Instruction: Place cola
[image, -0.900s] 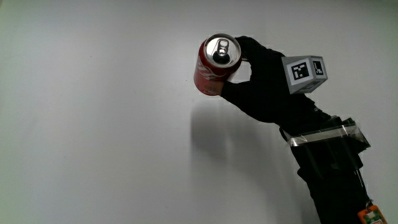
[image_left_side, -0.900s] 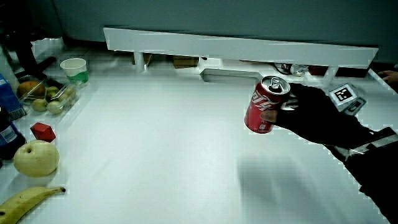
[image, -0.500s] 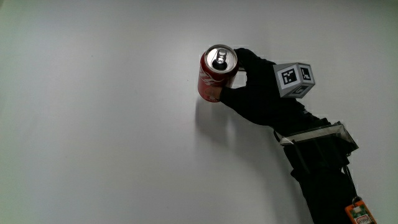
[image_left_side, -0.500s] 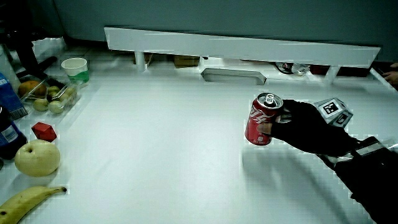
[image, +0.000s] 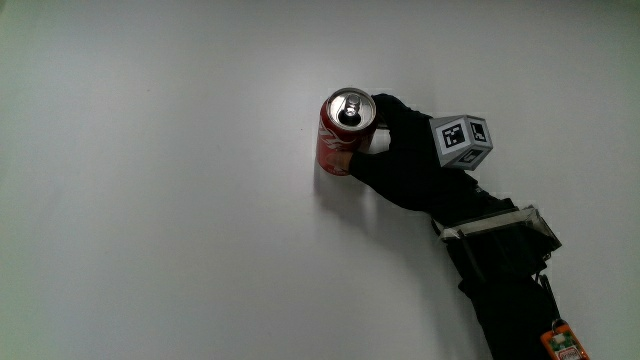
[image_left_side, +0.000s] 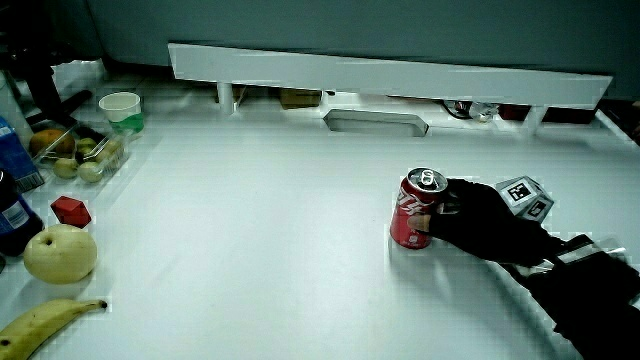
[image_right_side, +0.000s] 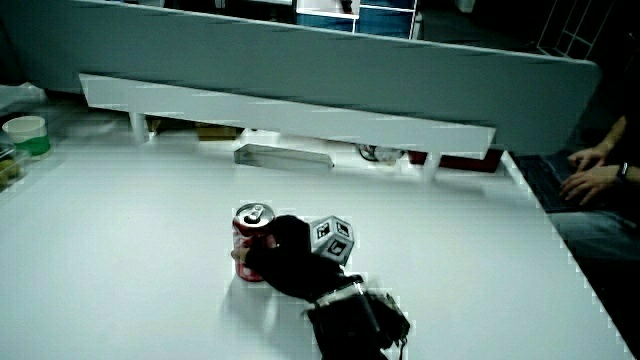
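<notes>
I see the cola can (image: 347, 130) standing upright on the white table (image: 150, 200), well out on its bare middle, and the hand (image: 405, 165) sits just beside it — fingers (image: 385, 105) curled round the can's side and closed on it. With the can as the dial's centre in the main view, the hand lies at about four o'clock, the patterned cube (image: 461, 142) on its back. In a side view an apple (image_left_side: 58, 253), a banana (image_left_side: 45, 322) and a paper cup (image_left_side: 120, 108) sit near the table's edge, well apart from the can.

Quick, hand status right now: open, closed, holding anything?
Hand: closed around the cola can, which stands upright on the table; in both side views the fingers wrap the can's side.
</notes>
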